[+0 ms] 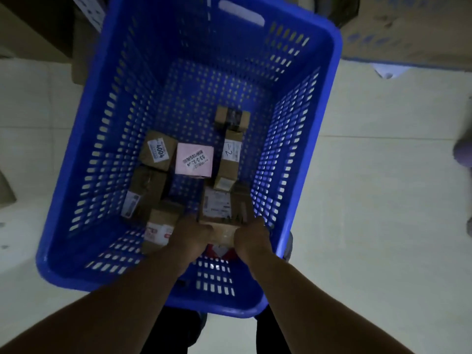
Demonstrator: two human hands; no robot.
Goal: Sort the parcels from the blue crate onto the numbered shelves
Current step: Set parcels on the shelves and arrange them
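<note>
Crate: the blue crate (84,139) stands on the pale tiled floor (383,175); its walls are slotted and its far wall has a handle cut-out.
Held parcel: a brown parcel (224,208) with a white label on top is inside the crate, close to the near wall and right of the crate's middle. Whether it is lifted off the crate's bottom cannot be told.
Left hand: the left hand (191,233) is inside the crate, its grip curled round the near left corner of the brown parcel.
Right hand: the right hand (251,238) is inside the crate, its grip curled round the near right corner of the same parcel.
Pink parcel: the pink parcel (194,160) lies flat at the middle of the crate, with a label that starts 53-3-3.
Labelled parcel: the small parcel (158,150) marked 4004 lies toward the crate's left wall, touching the pink parcel.
Long parcel: the long parcel (228,159) with a handwritten 1-2 lies toward the crate's right wall, its end pointing at the far wall.
Near-left parcel: the taped parcel (159,228) with a red and white label lies near the crate's near wall, just beside the left hand.
Outside: a cardboard box (408,29) stands beyond the crate's far right corner.
</note>
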